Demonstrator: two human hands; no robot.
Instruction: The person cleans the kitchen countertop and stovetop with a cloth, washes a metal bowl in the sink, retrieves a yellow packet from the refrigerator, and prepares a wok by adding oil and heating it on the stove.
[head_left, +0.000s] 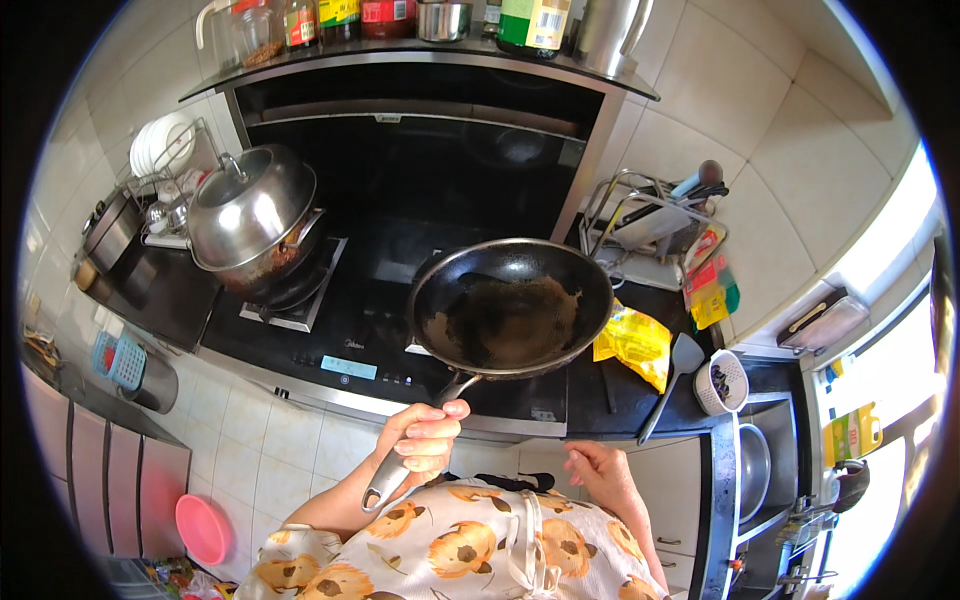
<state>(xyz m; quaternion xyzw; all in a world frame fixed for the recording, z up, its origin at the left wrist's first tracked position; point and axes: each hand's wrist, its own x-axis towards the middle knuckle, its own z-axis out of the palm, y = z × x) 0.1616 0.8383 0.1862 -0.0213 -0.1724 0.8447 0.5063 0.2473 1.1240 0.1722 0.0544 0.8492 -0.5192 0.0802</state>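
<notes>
A black wok (510, 315) is over the right side of the black glass gas hob (390, 300). Brownish patches mark its inside. My left hand (424, 442) is wrapped around the wok's grey handle (386, 480), in front of the hob's front edge. Whether the wok rests on the burner or is raised above it, I cannot tell, as its body hides most of that burner. My right hand (596, 472) is low, before the white cabinet below the counter. Its fingers are loosely bent and hold nothing.
A lidded steel pot (255, 217) stands on the left burner. Right of the wok lie a yellow packet (636, 341), a grey spatula (671, 382) and a white perforated basket (721, 382) with dark pieces inside. A knife rack (652, 217) stands behind them. The sink (772, 442) is far right.
</notes>
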